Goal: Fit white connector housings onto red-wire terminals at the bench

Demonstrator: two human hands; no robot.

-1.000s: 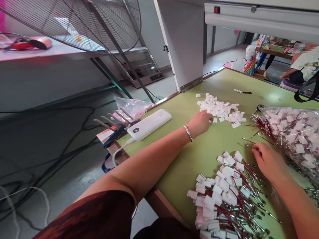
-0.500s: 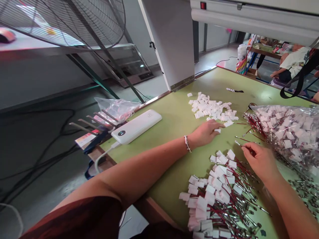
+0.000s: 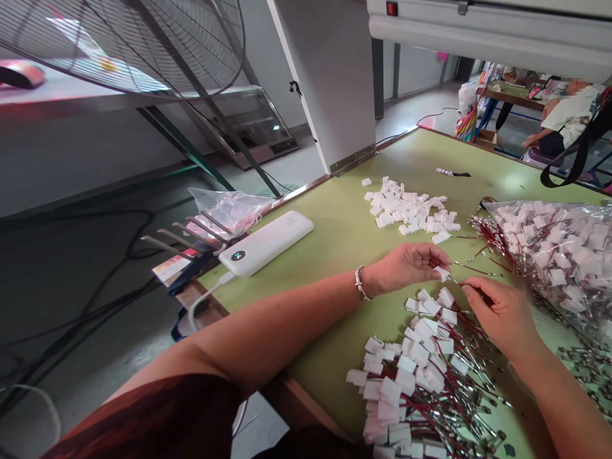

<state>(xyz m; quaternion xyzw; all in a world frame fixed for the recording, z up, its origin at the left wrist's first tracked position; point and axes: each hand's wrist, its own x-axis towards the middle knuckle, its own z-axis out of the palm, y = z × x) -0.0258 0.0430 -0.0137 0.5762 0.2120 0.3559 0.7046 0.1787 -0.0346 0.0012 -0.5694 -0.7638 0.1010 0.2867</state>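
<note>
A small white plastic connector housing (image 3: 442,273) is pinched between the fingertips of my left hand (image 3: 411,262). My right hand (image 3: 502,312) is closed on a thin wire lead (image 3: 456,282), its metal terminal end at the housing; whether it has entered cannot be told. Below both hands lies a heap of red wire leads with white housings (image 3: 415,350) on them. Loose white housings (image 3: 406,207) are piled beyond my left hand. A few single leads (image 3: 478,266) lie on the table just past my fingers.
On the right, a clear bag (image 3: 554,248) bulges with wired housings, with many small metal parts (image 3: 583,376) nearer me. A white power bank (image 3: 268,242) with a cable sits at the green table's (image 3: 335,217) left edge. A person (image 3: 564,118) sits in the background.
My left hand has moved from beside the pile of loose housings towards me and to the right, bringing a housing to the lead end. My right hand stays nearly in place.
</note>
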